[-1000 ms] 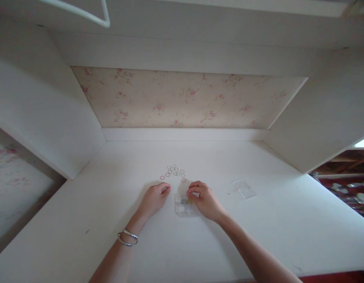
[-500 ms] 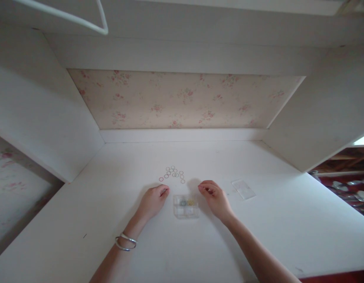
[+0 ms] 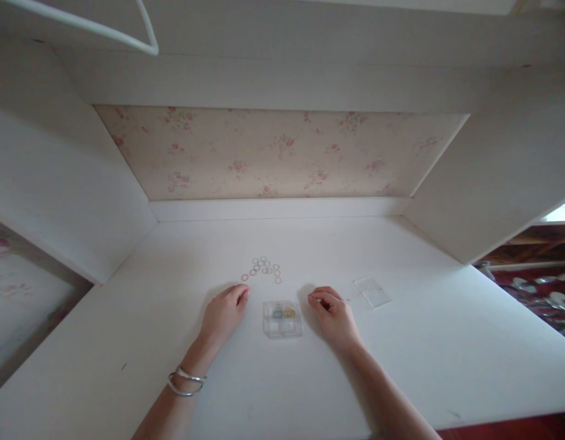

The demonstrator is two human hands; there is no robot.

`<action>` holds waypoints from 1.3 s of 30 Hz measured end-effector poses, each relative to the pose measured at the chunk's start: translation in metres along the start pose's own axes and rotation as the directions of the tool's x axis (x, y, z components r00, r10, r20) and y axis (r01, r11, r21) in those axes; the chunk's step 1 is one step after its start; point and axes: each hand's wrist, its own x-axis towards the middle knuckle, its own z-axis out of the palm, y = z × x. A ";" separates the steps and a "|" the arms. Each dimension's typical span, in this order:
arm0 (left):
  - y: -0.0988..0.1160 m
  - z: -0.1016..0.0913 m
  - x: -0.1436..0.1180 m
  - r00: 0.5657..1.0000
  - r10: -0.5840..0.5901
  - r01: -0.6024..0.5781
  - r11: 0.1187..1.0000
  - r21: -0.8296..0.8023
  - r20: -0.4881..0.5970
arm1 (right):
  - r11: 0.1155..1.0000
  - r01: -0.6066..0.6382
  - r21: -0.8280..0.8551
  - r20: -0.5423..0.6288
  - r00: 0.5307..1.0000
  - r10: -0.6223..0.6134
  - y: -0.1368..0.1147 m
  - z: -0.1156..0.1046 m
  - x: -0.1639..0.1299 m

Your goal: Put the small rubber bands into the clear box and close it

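Note:
A small clear plastic box (image 3: 283,334) with compartments stands between my hands, green bands (image 3: 277,313) in one back compartment and yellow ones (image 3: 289,313) in the other. Left of it, my left hand (image 3: 225,310) rests on the table, fingers curled and thumb against them. A reddish ring-shaped band (image 3: 244,277) lies just beyond its fingertips. To the box's right, my right hand (image 3: 333,315) is closed too, thumb and fingers together. Whether either hand has anything small inside is hidden. Several thin ring-shaped bands (image 3: 265,270) lie loosely grouped beyond the box.
A clear flat lid (image 3: 372,292) lies on the white table (image 3: 181,256) to the right of my right hand. A short dark strand (image 3: 123,366) is at the left. White side panels and a flowered back wall (image 3: 282,153) enclose the far side.
The whole view has shifted slightly. My left hand has moved a little left, away from the box, and my right hand has lowered slightly. The bands, box and lid have stayed put.

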 end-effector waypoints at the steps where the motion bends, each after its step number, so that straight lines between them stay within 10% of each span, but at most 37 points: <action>1: -0.001 0.000 0.001 1.000 -0.014 0.014 1.000 0.009 -0.003 | 1.000 0.006 -0.005 0.008 1.000 -0.006 0.000 0.000 0.000; 18: -0.001 0.004 0.009 0.985 -0.170 0.171 0.983 0.071 -0.019 | 0.999 0.023 -0.028 0.060 0.998 -0.021 0.001 -0.001 -0.001; 28: 0.032 -0.002 0.039 0.961 0.251 -0.239 0.965 -0.111 0.115 | 0.999 0.007 0.041 0.006 1.000 -0.007 0.005 -0.004 0.007; 39: 0.040 0.015 0.061 0.930 0.310 -0.322 0.946 0.032 0.200 | 0.982 -0.066 0.178 -0.050 0.996 0.076 0.006 -0.009 0.012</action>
